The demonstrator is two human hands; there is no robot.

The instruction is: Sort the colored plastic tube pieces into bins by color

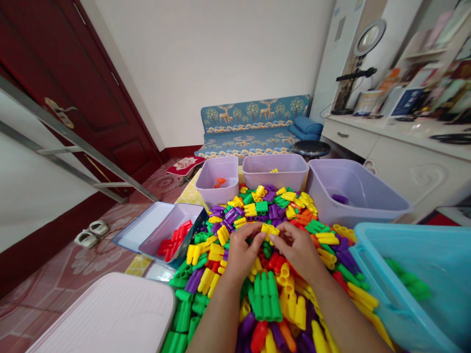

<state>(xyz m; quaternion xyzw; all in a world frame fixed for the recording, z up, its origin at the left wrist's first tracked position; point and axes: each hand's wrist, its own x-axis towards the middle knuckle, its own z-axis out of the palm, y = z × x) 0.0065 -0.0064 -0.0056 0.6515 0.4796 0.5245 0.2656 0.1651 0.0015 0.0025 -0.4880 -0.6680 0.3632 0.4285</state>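
Note:
A yellow plastic building block (270, 229) made of joined tubes is held up over the middle of a big pile. My left hand (243, 247) pinches its left side between thumb and fingers. On its right side, my right hand (299, 249) also has thumb and fingers closed on it. Around and beneath my hands lie many bullet-shaped blocks in yellow, green, purple, red and orange. A green cluster of blocks (265, 296) lies between my forearms, and a purple cluster (231, 218) sits beyond my left hand.
Behind the pile stand lilac bins holding orange (220, 182), yellow (274, 170) and purple (339, 198) blocks. A turquoise bin (382, 294) with green blocks is at right. Red blocks (175, 240) fill part of a left bin. A pale pink lid (110, 314) lies front left.

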